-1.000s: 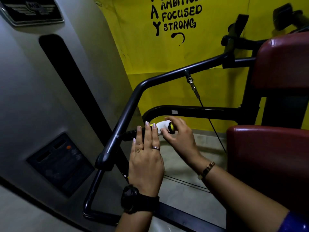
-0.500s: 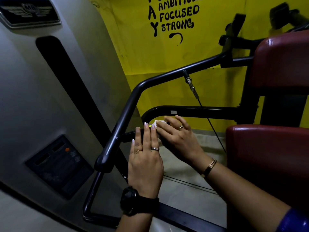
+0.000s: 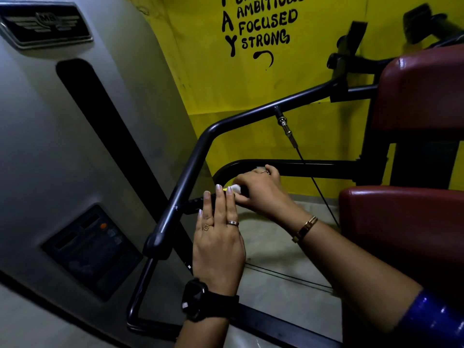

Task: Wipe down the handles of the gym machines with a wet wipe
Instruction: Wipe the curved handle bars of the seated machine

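Closest to me, a black watch [image 3: 195,298] sits on the wrist of the left grip [image 3: 218,247], a hand laid flat with straight fingers, their tips resting on the ribbed black handle [image 3: 198,204] and holding nothing. Just past them the right grip [image 3: 263,194] curls round the white wet wipe [image 3: 236,189], pinching it against the handle's free end, where a sliver of yellow shows; a gold bracelet [image 3: 305,228] circles that wrist. Below the hands lies bare grey floor [image 3: 276,249], open between the machine's grey shroud [image 3: 62,146] on the left and the red seat pad [image 3: 401,234] on the right. A dark curved bar [image 3: 195,156] rises from beside the handle toward the red back pad [image 3: 421,96], a thin cable [image 3: 319,187] hanging from it. The winged badge [image 3: 45,23] on the shroud is too blurred to read. The yellow wall [image 3: 226,91] behind carries black hand-painted words: "AMBITIOUS", "FOCUSED", "STRONG"
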